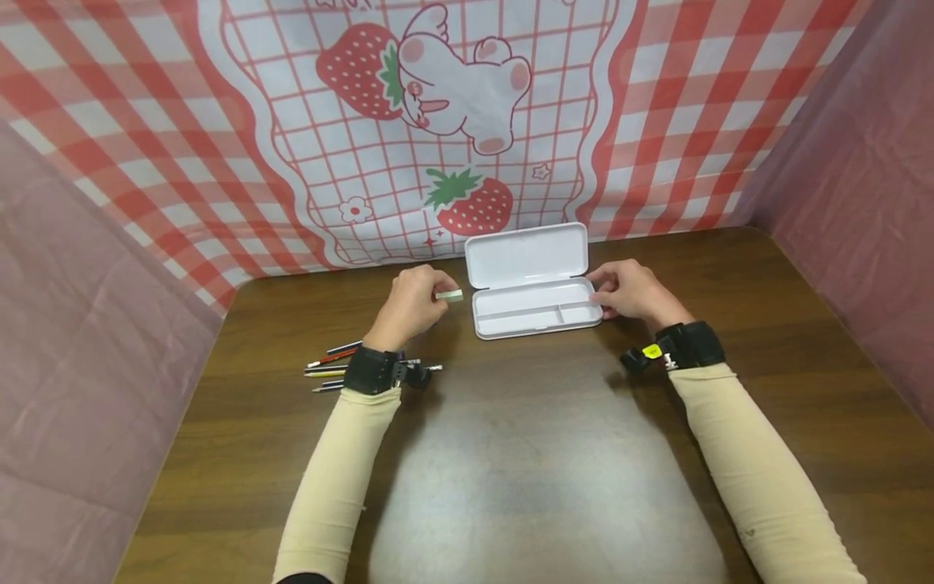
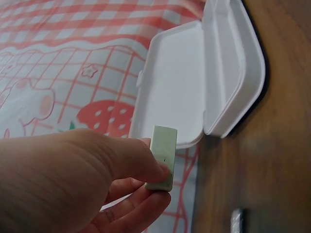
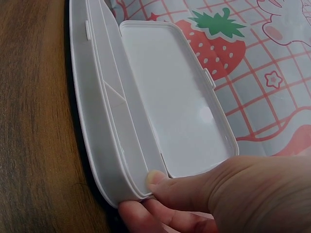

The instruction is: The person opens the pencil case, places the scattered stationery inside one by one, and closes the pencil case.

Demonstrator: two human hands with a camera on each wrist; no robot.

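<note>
A white pencil case [image 1: 536,318] lies with its lid raised against the cloth, its tray split by thin dividers and holding nothing. My right hand [image 1: 631,290] grips the case's right end, thumb over the rim and fingers beneath the edge, as the right wrist view shows. Left of the case, my left hand [image 1: 414,302] pinches a small pale green eraser [image 2: 163,158] between thumb and fingers. The eraser is held in the air just short of the case's left end.
Several pencils and pens [image 1: 332,369] lie on the wooden table [image 1: 540,454] near my left wrist, partly hidden by it. A red-and-white checked cloth [image 1: 664,105] with strawberries hangs behind the table. Pink drapes [image 1: 868,162] close off both sides.
</note>
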